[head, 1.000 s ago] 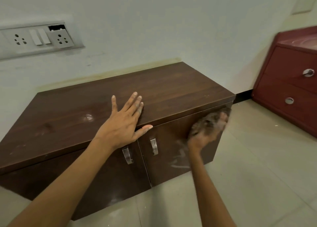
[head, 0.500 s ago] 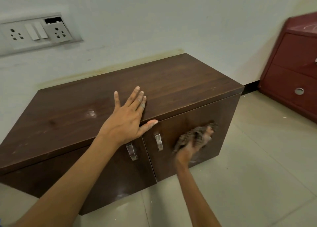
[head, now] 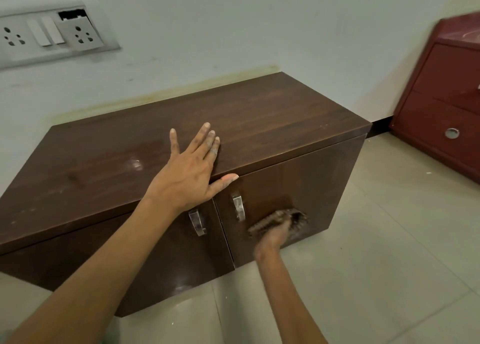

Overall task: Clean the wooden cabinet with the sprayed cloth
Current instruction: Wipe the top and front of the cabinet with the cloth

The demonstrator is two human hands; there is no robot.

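A low dark brown wooden cabinet [head: 272,115] with two doors and metal handles stands on the floor against the wall. My left hand [head: 189,172] lies flat on its top near the front edge, fingers spread, thumb over the edge. My right hand [head: 272,236] grips a crumpled brown cloth [head: 278,219] and presses it against the lower part of the right door [head: 306,187], just right of that door's handle [head: 239,206]. A pale smear shows on the top to the left of my left hand.
A dark red drawer unit [head: 446,104] with round pulls stands at the right against the wall. A switch and socket panel [head: 52,37] is on the wall at upper left. Pale floor tiles [head: 376,265] spread in front of the cabinet.
My right hand moved the cloth from the right door's upper right corner down and left to its lower part near the handle. My left hand stayed flat on the top.
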